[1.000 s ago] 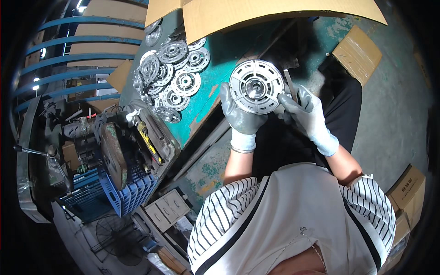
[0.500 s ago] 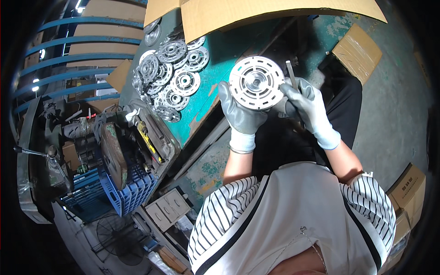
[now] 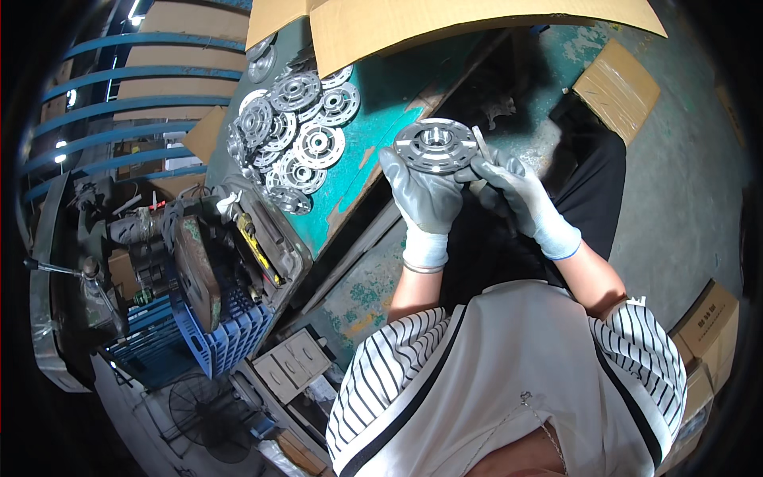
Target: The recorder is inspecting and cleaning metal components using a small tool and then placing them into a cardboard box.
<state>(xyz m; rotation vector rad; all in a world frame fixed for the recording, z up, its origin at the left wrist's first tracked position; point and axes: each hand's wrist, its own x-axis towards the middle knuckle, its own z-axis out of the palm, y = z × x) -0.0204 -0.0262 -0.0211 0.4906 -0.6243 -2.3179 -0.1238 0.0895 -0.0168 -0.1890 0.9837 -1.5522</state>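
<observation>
Both my hands wear grey-palmed work gloves. My left hand (image 3: pixel 426 197) is closed on the near left rim of a round, slotted metal disc (image 3: pixel 412 146), which has a raised hub in its middle and is tilted, its face seen at a slant. In my right hand (image 3: pixel 518 189) is a narrow, flat file-like tool (image 3: pixel 481 143); its metal blade stands up at the right rim of the disc, and its lower part is mostly hidden. The right fingers are close to the disc; whether they touch it I cannot tell.
Several similar metal discs (image 3: pixel 319 146) lie piled on the green tabletop (image 3: pixel 343 187) to the left. A cardboard box flap (image 3: pixel 477 22) overhangs the far side. A machine vise (image 3: pixel 197 266), a blue crate (image 3: pixel 226 338) and a fan (image 3: pixel 211 413) are at left; a carton (image 3: pixel 616 91) sits at right.
The disc has tipped from nearly face-on to a steep slant. My right hand has moved slightly left and down, and the tool now leans left by the disc's rim.
</observation>
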